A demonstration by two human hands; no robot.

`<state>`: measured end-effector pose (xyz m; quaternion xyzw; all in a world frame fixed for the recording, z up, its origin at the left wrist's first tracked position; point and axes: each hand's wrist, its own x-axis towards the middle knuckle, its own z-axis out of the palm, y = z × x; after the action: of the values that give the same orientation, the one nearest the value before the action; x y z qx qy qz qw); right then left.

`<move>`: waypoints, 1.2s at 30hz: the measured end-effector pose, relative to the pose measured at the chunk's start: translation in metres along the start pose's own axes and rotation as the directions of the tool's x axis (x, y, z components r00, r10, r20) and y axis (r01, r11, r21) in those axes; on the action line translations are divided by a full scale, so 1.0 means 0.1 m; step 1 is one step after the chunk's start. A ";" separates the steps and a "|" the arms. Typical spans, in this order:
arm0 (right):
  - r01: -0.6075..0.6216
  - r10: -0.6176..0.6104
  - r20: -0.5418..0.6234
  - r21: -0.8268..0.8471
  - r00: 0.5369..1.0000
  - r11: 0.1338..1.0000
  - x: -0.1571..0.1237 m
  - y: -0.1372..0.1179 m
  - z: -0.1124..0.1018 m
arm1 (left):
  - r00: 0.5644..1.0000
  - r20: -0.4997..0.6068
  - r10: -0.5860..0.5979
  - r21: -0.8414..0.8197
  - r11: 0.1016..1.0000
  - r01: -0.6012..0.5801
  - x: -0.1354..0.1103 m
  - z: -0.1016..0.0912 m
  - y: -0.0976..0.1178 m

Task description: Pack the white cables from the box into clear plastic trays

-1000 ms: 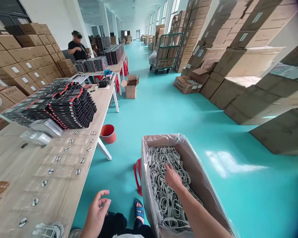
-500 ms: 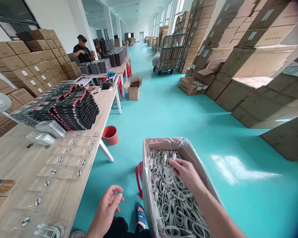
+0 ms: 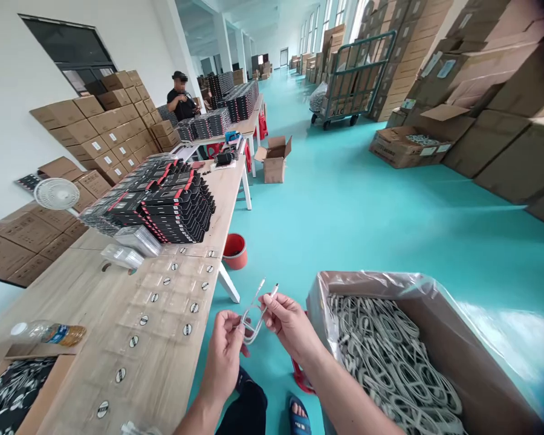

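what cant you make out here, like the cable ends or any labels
All from the head view:
Cable plug ends: too small to tell the type.
Cable middle: partly hidden by the left hand and right hand.
Round stickers: too small to read.
Box: near end cut off by the bottom edge; top cables hide those below.

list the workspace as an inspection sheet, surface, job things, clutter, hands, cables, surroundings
surface: light wood table, to the person's left, with rows of clear packets bearing round labels
job's things: plastic-lined carton to the right, full of coiled white cables
clutter: water bottle on the table
hands: left hand and right hand both hold one white cable
cables: white cable looped between the hands, two plug ends up
surroundings: teal floor, red bucket, stacked cardboard boxes, co-worker
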<state>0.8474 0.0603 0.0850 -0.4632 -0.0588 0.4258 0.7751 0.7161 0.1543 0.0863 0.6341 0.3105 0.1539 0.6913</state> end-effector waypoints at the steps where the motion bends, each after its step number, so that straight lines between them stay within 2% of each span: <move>1: 0.000 0.000 -0.004 0.016 1.000 1.000 0.12 0.01 0.12 | 0.999 -0.007 0.041 0.022 0.999 -0.041 0.06 -0.11 0.03; 3: -0.004 0.004 -0.013 0.054 1.000 0.999 0.35 0.02 0.38 | 0.991 0.016 0.131 0.093 0.987 -0.132 0.19 -0.33 0.13; 6: -0.020 0.018 0.021 0.094 1.000 0.995 0.66 -0.01 0.80 | 0.970 0.081 0.229 0.289 0.926 -0.242 0.38 -0.69 0.27; 8: -0.038 0.032 0.069 0.088 0.997 0.995 0.81 -0.03 1.05 | 0.958 0.098 0.270 0.412 0.865 -0.286 0.50 -0.90 0.33; 10: -0.053 0.046 0.111 0.060 0.993 0.997 0.93 -0.05 1.24 | 0.956 0.092 0.280 0.437 0.851 -0.291 0.61 -1.07 0.36; 12: -0.044 0.043 0.108 0.001 0.993 0.999 1.03 -0.05 1.36 | 0.974 0.056 0.219 0.315 0.922 -0.225 0.70 -1.19 0.37; 14: -0.023 0.028 0.057 -0.095 0.998 0.995 1.14 -0.02 1.42 | 0.992 0.006 0.125 0.023 0.992 -0.125 0.76 -1.28 0.36; 15: -0.023 0.028 0.028 -0.149 0.999 0.989 1.20 0.00 1.43 | 0.997 -0.003 0.083 -0.159 0.984 -0.082 0.78 -1.31 0.36; 17: -0.069 0.077 0.022 -0.246 0.997 0.967 1.31 0.05 1.45 | 0.999 0.022 0.036 -0.486 0.874 -0.021 0.82 -1.35 0.36; 19: -0.141 0.173 0.087 -0.293 0.981 0.946 1.44 0.12 1.50 | 0.995 0.095 0.019 -0.680 0.732 0.051 0.86 -1.37 0.35; 22: -0.186 0.268 0.226 -0.329 0.936 0.926 1.66 0.22 1.62 | 0.981 0.190 -0.027 -0.776 0.608 0.167 0.93 -1.39 0.30; 25: -0.083 0.277 0.348 -0.480 0.896 0.873 1.95 0.27 1.75 | 0.983 0.160 -0.088 -0.812 0.555 0.181 1.06 -1.43 0.23; 27: 0.020 0.319 0.415 -0.635 0.852 0.772 2.19 0.25 1.82 | 0.992 0.072 -0.102 -0.839 0.532 0.115 1.18 -1.46 0.21; 28: 0.058 0.374 0.444 -0.704 0.815 0.708 2.31 0.22 1.85 | 0.995 0.018 -0.100 -0.855 0.514 0.067 1.25 -1.47 0.21; 29: 0.093 0.444 0.469 -0.760 0.764 0.643 2.43 0.19 1.88 | 0.995 -0.034 -0.097 -0.873 0.487 0.017 1.32 -1.48 0.22; 31: 0.183 0.587 0.515 -0.827 0.625 0.531 2.65 0.13 1.94 | 0.987 -0.125 -0.101 -0.911 0.405 -0.074 1.47 -1.45 0.24; 33: 0.321 0.656 0.567 -0.823 0.498 0.468 2.84 0.09 2.00 | 0.972 -0.192 -0.136 -0.940 0.311 -0.142 1.63 -1.41 0.27; 34: 0.401 0.658 0.602 -0.796 0.453 0.453 2.93 0.08 2.02 | 0.962 -0.219 -0.164 -0.949 0.265 -0.171 1.70 -1.38 0.28; 35: 0.470 0.642 0.637 -0.763 0.427 0.444 3.00 0.09 2.05 | 0.950 -0.245 -0.196 -0.954 0.223 -0.200 1.77 -1.37 0.28; 36: 0.518 0.617 0.664 -0.735 0.422 0.437 3.06 0.10 2.06 | 0.936 -0.268 -0.229 -0.956 0.187 -0.228 1.83 -1.36 0.29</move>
<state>0.9343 0.4186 0.1008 -0.4882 -0.6622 0.5258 0.2161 0.7755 0.3753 0.0713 0.0068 0.2587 0.4266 0.8666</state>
